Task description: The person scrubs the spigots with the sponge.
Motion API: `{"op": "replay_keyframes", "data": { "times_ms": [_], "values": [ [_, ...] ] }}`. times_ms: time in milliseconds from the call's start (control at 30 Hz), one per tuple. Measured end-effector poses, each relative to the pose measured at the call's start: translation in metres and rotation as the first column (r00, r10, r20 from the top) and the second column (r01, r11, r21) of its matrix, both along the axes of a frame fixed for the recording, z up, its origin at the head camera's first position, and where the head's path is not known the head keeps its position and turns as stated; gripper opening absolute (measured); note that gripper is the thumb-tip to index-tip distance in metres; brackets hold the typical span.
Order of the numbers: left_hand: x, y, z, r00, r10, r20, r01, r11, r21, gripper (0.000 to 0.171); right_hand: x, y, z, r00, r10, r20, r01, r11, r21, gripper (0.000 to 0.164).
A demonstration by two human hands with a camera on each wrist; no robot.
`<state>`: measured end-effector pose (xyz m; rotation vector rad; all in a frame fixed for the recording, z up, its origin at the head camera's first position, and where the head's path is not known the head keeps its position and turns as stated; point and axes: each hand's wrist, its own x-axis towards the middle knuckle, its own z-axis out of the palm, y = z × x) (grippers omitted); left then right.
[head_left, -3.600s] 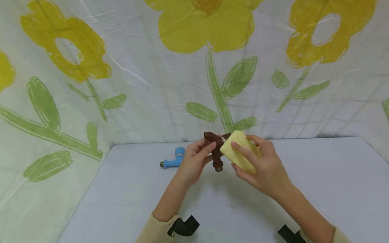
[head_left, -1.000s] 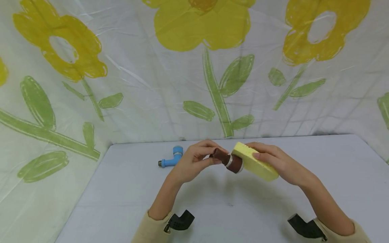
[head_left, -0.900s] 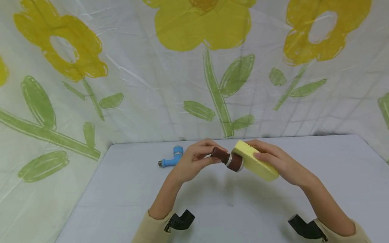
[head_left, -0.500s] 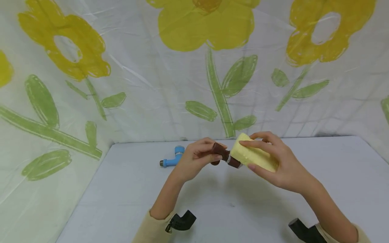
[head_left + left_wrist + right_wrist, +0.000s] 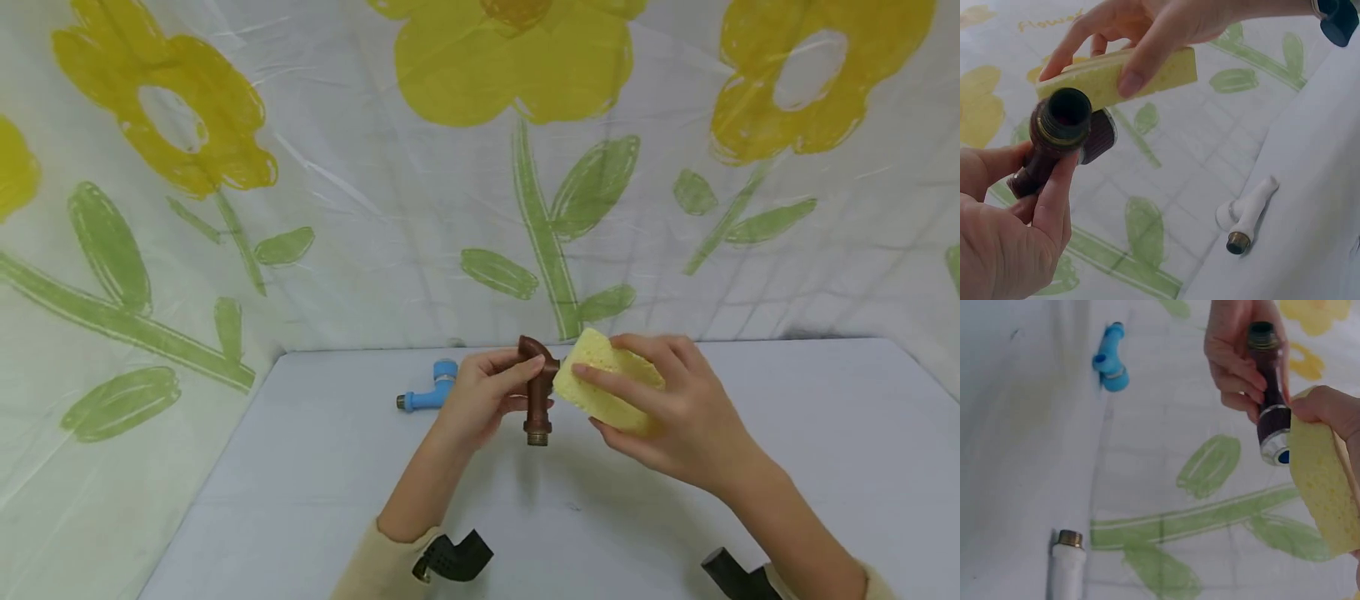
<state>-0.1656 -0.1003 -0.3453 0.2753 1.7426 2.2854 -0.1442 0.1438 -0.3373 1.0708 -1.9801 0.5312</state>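
A brown tap (image 5: 537, 400) is gripped by the left hand (image 5: 480, 400), its thumb and fingers round the body. The tap's brass threaded end points down in the head view, held above the table. The right hand (image 5: 686, 417) holds a yellow sponge (image 5: 600, 383) between thumb and fingers, right up against the tap's side. In the left wrist view the sponge (image 5: 1166, 72) lies along the tap's dark knob (image 5: 1100, 137). The right wrist view shows the knob's silver band and blue-centred cap (image 5: 1275, 450) beside the sponge.
A blue tap (image 5: 431, 392) lies on the white table (image 5: 315, 483) left of the hands. A white tap (image 5: 1252, 212) with a brass end shows on the table in the left wrist view. Behind rises a sheet printed with flowers (image 5: 525, 208).
The left hand has turned the brown tap from a slant to threaded end down. The right hand has shifted slightly left and lower with the sponge. The blue tap has stayed put.
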Motion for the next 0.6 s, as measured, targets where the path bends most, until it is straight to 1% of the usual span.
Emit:
{"op": "replay_keyframes", "data": {
  "times_ms": [33, 100, 167, 200, 300, 367, 500, 600],
  "values": [
    [0.0005, 0.0010, 0.0002, 0.999, 0.006, 0.050, -0.008, 1.000, 0.030, 0.035, -0.0012, -0.0010, -0.0009, 0.999, 0.002, -0.039, -0.002, 1.000, -0.005, 0.038],
    [0.0012, 0.0029, 0.0002, 0.990, 0.020, 0.142, -0.032, 0.996, 0.085, 0.037, -0.0035, -0.0026, -0.0027, 0.995, 0.003, -0.103, -0.004, 1.000, -0.014, 0.035],
    [0.0015, 0.0044, 0.0003, 0.979, 0.030, 0.203, -0.055, 0.991, 0.120, 0.035, -0.0049, -0.0037, -0.0044, 0.990, 0.003, -0.141, -0.006, 1.000, -0.022, 0.033],
    [0.0017, 0.0049, 0.0004, 0.976, 0.031, 0.217, -0.061, 0.989, 0.133, 0.035, -0.0054, -0.0040, -0.0052, 0.989, 0.008, -0.149, -0.012, 1.000, -0.028, 0.033],
    [0.0019, 0.0058, 0.0008, 0.971, 0.027, 0.238, -0.069, 0.983, 0.169, 0.033, -0.0060, -0.0046, -0.0069, 0.987, 0.018, -0.160, -0.023, 0.999, -0.032, 0.034],
    [0.0018, 0.0055, 0.0008, 0.971, 0.017, 0.236, -0.063, 0.981, 0.185, 0.031, -0.0057, -0.0049, -0.0073, 0.988, 0.023, -0.155, -0.029, 0.999, -0.032, 0.035],
    [0.0015, 0.0036, 0.0007, 0.975, -0.021, 0.221, -0.024, 0.980, 0.197, 0.022, -0.0047, -0.0054, -0.0066, 0.990, 0.014, -0.139, -0.018, 1.000, -0.026, 0.035],
    [0.0015, 0.0026, 0.0009, 0.975, -0.041, 0.217, -0.004, 0.980, 0.201, 0.022, -0.0044, -0.0059, -0.0061, 0.991, 0.006, -0.131, -0.010, 1.000, -0.030, 0.034]
  ]
}}
